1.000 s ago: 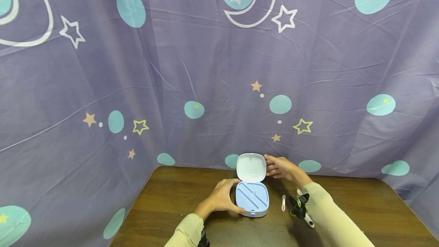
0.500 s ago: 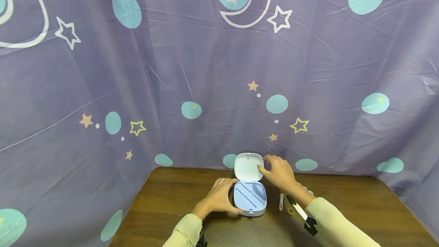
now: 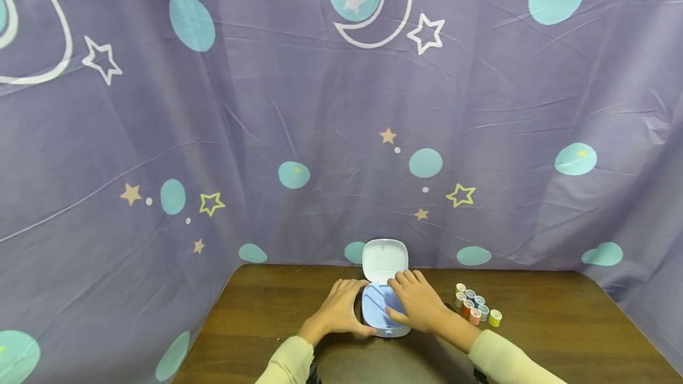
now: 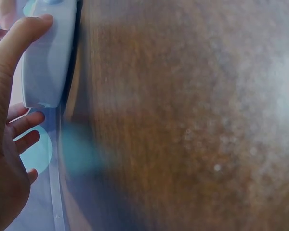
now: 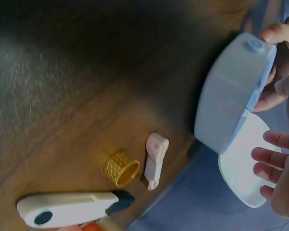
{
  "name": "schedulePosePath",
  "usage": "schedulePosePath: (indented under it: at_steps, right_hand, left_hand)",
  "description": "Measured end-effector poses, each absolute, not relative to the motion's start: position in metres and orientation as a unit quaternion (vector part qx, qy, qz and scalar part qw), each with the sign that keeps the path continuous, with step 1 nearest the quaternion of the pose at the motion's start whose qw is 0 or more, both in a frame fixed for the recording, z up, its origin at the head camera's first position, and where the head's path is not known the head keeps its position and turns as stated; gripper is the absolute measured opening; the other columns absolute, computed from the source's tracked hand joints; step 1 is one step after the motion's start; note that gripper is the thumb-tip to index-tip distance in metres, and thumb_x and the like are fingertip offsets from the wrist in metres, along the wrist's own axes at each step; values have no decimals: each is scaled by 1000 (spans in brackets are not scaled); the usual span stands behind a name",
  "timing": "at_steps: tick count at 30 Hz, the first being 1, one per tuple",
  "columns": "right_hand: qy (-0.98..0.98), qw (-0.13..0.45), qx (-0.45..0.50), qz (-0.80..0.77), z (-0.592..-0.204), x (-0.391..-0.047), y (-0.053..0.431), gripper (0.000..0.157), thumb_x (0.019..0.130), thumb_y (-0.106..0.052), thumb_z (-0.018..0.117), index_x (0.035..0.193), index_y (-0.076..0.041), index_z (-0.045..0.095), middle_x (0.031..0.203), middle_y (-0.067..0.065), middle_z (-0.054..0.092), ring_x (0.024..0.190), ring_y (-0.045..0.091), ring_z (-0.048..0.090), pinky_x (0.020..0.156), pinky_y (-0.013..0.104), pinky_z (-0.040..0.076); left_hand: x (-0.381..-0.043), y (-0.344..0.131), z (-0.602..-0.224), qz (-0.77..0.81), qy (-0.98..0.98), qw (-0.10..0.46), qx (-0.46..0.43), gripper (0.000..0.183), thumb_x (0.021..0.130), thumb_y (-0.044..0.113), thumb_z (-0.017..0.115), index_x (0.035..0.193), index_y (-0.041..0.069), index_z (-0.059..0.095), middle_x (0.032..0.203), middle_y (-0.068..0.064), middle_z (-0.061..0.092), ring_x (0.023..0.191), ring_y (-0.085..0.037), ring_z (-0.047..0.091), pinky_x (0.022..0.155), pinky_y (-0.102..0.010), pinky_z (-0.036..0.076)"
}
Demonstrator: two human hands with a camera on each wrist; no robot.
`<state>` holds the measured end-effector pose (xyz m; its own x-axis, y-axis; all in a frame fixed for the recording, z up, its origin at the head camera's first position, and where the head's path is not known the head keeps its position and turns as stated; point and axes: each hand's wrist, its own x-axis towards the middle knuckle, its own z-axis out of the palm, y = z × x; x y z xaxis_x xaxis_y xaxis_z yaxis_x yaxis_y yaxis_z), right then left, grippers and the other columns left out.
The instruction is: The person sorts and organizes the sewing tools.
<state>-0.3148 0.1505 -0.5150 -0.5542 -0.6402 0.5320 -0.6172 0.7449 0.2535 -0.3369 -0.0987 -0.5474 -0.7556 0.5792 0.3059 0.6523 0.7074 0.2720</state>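
- A purple curtain (image 3: pixel 320 105), printed with turquoise ovals, stars and a crescent moon, hangs behind and to the left.
- A dark brown wooden table (image 3: pixel 267 313) stands in front of the curtain.
- Two pale cream sleeves reach in from the near edge; the right sleeve (image 3: pixel 507 357) stretches further toward the right.
- A pale blue box (image 3: pixel 388 333) sits near the middle of the table, its round button facing the person. Its white lid (image 3: pixel 384 258) stands raised at the back.
- The person's left hand (image 3: pixel 337 310) grips the box's left side, thumb on the front wall and fingers at the back corner.
- The right hand (image 3: pixel 418 304) is over the box's right half, thumb and fingers apart; whether it touches the box cannot be told.
- Inside the box, a light blue tray (image 3: pixel 376 314) shows at the top, partly covered by the right hand.
- Small colored spools (image 3: pixel 468 307) cluster to the box's right, a yellow-green one at the far right.
- A white tool (image 5: pixel 70 208) with a dark tip lies on the table.
- A pink-and-white bundle (image 5: pixel 155 156) lies nearer the box.
- A textured golden ring (image 5: pixel 116 166) sits between tool and bundle.
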Motion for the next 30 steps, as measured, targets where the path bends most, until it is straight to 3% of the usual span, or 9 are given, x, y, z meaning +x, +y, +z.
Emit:
schedulePosePath:
  at_steps: [14,20,30]
  right_hand:
    - [-887,282,358,-74,-531,-317,140,46,88,-54,63,101,-11,60,90,2,54,90,20,48,83,37,40]
    - [-873,319,365,-55,-533,-317,138,38,84,-47,67,88,-12,54,81,-1,47,82,18,43,77,35,37]
    - [-895,284,343,-23,-534,-310,133,33,85,-39,71,88,-11,54,78,-2,48,79,16,41,77,35,36]
  left_hand:
    - [-335,-98,-550,-176,-919,104,-338,104,63,66,85,145,12,50,135,-2,60,128,-23,53,114,-59,36]
    - [-334,-98,-546,-180,-920,97,-334,105,63,66,86,145,12,49,135,-2,61,127,-23,53,114,-59,36]
    - [-336,-99,-548,-187,-914,101,-346,105,63,65,86,145,10,50,134,-4,61,129,-23,54,115,-57,36]
